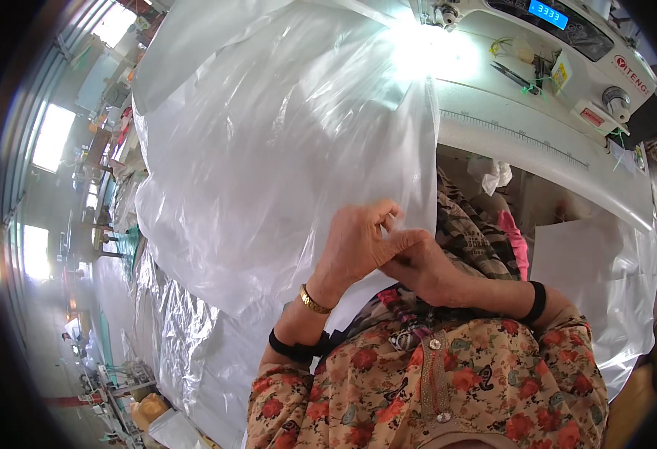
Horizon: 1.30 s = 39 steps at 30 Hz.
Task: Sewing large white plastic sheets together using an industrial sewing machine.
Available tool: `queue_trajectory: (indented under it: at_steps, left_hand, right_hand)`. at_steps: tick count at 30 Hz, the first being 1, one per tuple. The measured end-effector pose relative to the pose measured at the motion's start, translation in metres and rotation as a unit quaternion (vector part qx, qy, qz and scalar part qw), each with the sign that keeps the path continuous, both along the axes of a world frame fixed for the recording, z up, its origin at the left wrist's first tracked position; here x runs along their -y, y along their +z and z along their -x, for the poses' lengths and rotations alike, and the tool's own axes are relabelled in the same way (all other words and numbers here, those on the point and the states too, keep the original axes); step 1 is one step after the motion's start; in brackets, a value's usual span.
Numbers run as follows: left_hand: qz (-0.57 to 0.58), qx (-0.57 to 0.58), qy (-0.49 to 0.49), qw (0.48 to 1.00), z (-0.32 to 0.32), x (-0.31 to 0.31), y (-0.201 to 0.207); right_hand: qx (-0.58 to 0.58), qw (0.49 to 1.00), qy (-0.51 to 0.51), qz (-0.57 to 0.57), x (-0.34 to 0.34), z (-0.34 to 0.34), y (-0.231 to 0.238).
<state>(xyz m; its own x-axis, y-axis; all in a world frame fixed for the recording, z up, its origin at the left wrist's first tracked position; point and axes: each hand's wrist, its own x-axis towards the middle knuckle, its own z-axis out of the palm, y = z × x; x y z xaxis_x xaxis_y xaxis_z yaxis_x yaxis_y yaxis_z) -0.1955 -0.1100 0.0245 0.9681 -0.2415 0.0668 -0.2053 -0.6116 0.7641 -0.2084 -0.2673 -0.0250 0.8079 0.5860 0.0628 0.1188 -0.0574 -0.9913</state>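
Observation:
My left hand (355, 238), with a gold band on its wrist, is closed, its fingers curled and its thumb reaching across to the other hand. Pressed up against it is my right hand (426, 271), also closed, the fingertips bent inward. Anything between the fingers is hidden or too small to name. Both hands are over my lap, at the near right edge of a large translucent white plastic sheet (269, 165). The sheet runs away from me to the bright lamp by the needle end of a sewing machine (598, 67).
Black-handled thread snips (515, 77) lie on the white machine table (508, 131), beside a printed ruler scale. Right of my lap hangs more white sheeting (590, 262), near a crumpled white scrap (495, 177). Shiny plastic (182, 337) spreads to the left, with cluttered workbenches beyond.

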Motion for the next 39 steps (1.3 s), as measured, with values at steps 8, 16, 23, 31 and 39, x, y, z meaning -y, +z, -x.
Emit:
queue_trajectory:
  at_steps: [8,16,23,31,39]
  left_hand:
    - [0.011,0.021,0.043,0.999,0.011,0.002,-0.006]
    - [0.047,0.032,0.091,0.994,0.029,-0.004,-0.016]
    - [0.177,-0.021,0.026,0.984,0.038,-0.002,-0.012]
    - [0.12,0.016,-0.024,0.992,0.05,-0.001,-0.002]
    - [0.105,0.076,-0.009,0.991,0.056,-0.002,-0.013]
  right_hand:
    - [0.157,0.967,0.096,0.177,0.027,-0.004,0.015]
    - [-0.122,0.953,-0.269,-0.067,0.039,-0.02,-0.063]
    - [-0.199,0.973,-0.095,-0.072,0.031,0.006,-0.038]
    - [-0.025,0.998,-0.018,0.054,0.026,0.044,0.017]
    - [0.23,0.967,0.02,0.107,0.017,0.046,0.014]
